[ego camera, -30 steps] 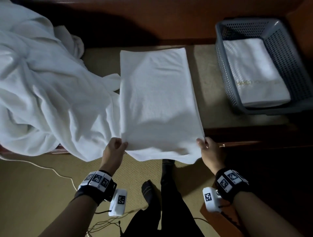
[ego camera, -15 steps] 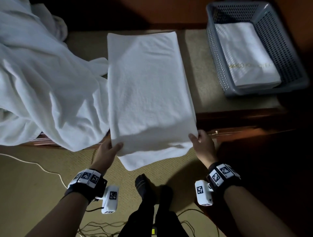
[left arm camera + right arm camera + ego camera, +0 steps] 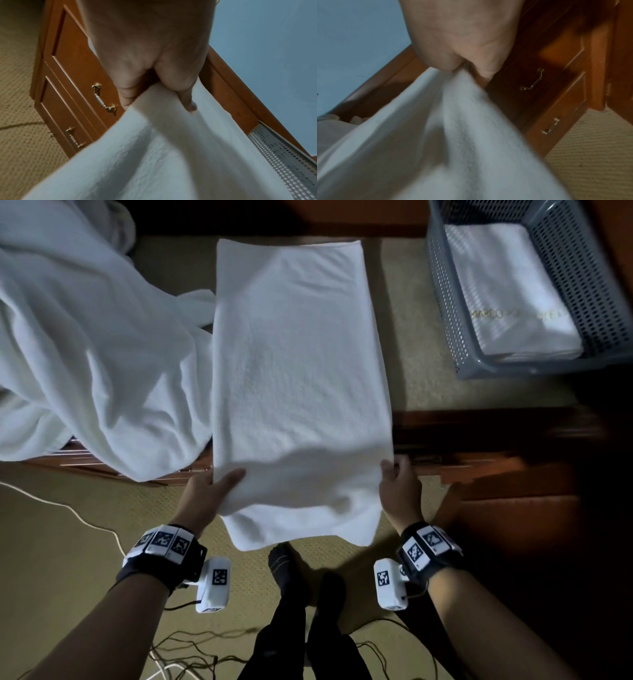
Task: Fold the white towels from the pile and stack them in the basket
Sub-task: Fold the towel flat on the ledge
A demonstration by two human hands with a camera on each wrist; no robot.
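A white towel [image 3: 298, 364], folded into a long strip, lies on the tan top of a wooden dresser [image 3: 407, 344], its near end hanging over the front edge. My left hand [image 3: 212, 491] pinches the towel's near left edge [image 3: 154, 121], thumb on top. At the near right edge [image 3: 453, 102] my right hand [image 3: 399, 487] grips the same towel. A loose pile of white towels [image 3: 85, 337] spreads over the left of the dresser. At the far right stands a grey perforated basket [image 3: 445, 313] holding a folded white towel [image 3: 513, 296].
Dresser drawers with brass handles [image 3: 102, 100] face me below the top. Cables [image 3: 85, 518] run over the tan carpet near my feet [image 3: 287, 570]. A dark wooden wall edge [image 3: 308, 217] backs the dresser.
The near end of the towel has dropped further over the dresser's front edge, and both hands have come toward me with it. The view has shifted downward.
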